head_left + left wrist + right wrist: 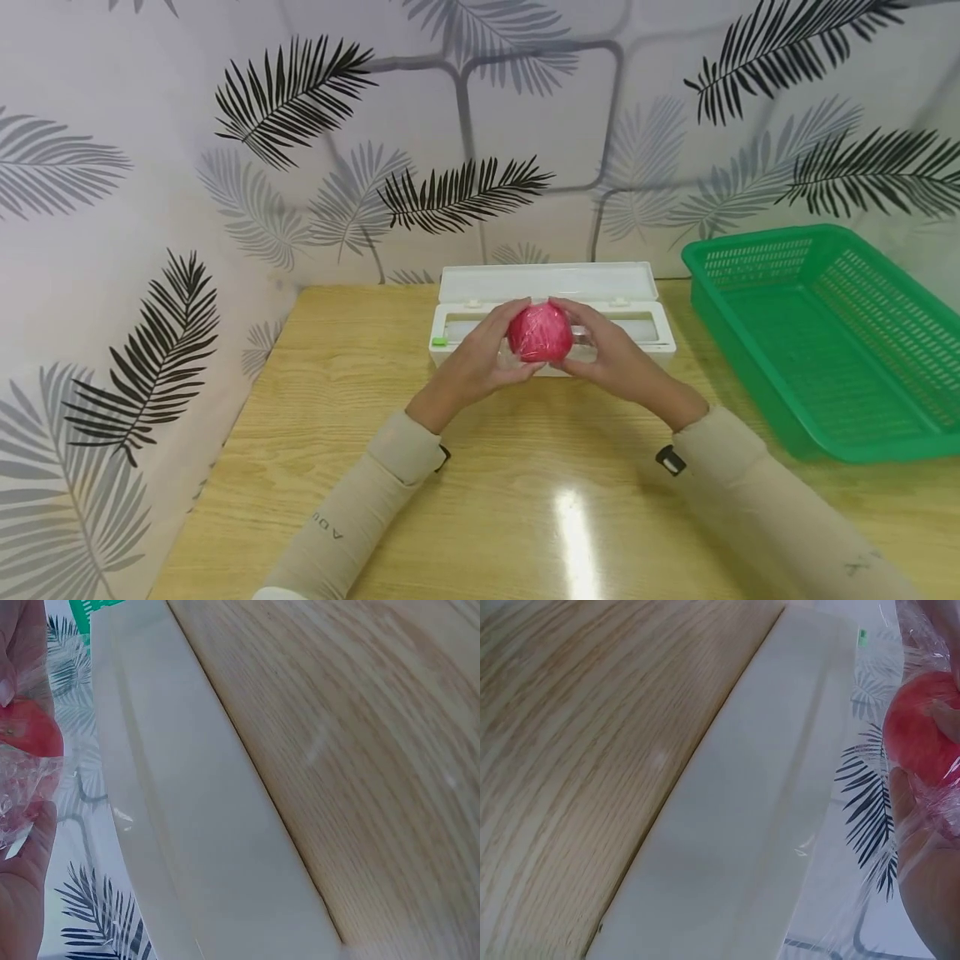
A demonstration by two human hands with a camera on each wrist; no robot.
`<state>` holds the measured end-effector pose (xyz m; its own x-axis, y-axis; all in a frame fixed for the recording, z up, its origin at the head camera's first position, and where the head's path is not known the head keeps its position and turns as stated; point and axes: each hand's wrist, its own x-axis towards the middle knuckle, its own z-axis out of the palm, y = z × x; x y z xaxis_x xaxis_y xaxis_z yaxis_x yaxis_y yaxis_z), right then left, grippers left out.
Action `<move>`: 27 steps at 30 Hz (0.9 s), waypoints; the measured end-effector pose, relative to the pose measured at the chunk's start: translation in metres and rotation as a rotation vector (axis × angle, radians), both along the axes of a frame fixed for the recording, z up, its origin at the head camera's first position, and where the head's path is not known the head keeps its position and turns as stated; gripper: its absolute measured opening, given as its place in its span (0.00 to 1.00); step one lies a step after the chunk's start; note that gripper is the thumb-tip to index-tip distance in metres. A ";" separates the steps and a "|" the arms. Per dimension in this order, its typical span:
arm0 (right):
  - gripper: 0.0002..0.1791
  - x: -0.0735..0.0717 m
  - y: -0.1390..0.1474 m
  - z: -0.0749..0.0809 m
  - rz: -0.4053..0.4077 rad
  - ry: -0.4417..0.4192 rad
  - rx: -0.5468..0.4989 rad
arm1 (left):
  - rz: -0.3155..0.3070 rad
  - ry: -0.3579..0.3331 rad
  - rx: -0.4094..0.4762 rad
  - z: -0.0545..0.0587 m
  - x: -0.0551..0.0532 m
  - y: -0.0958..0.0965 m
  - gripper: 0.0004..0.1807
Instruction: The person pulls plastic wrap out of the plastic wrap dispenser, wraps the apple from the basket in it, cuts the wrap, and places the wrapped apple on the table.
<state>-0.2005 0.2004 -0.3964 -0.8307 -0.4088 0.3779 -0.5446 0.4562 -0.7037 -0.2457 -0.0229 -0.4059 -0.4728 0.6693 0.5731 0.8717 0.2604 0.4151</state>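
Note:
A red tomato (540, 332), partly covered by shiny clear cling film (26, 787), is held up in front of a white cling film dispenser (551, 283). My left hand (474, 358) grips it from the left, fingertips on top and thumb below. From the opposite side my right hand (617, 357) holds it the same way. Loose film bunches around the tomato (922, 731) in the right wrist view. The dispenser's lid stands raised at the back, and a small green piece sits at its left end. Part of its front is hidden by the hands.
A green plastic basket (757, 358) with perforated walls stands to the right on the wooden table (337, 358). Behind the table hangs a pale wall covering (525, 125) with feather-like leaf prints.

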 end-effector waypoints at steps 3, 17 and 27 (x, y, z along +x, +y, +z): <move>0.45 0.005 -0.002 0.010 -0.031 -0.026 -0.015 | 0.021 -0.070 0.018 -0.001 0.000 0.001 0.47; 0.43 0.018 -0.008 0.042 -0.091 -0.153 -0.143 | 0.030 -0.298 0.171 0.008 0.001 0.007 0.42; 0.42 0.017 -0.006 0.047 -0.045 -0.284 -0.231 | 0.065 -0.417 0.200 0.030 0.015 0.008 0.39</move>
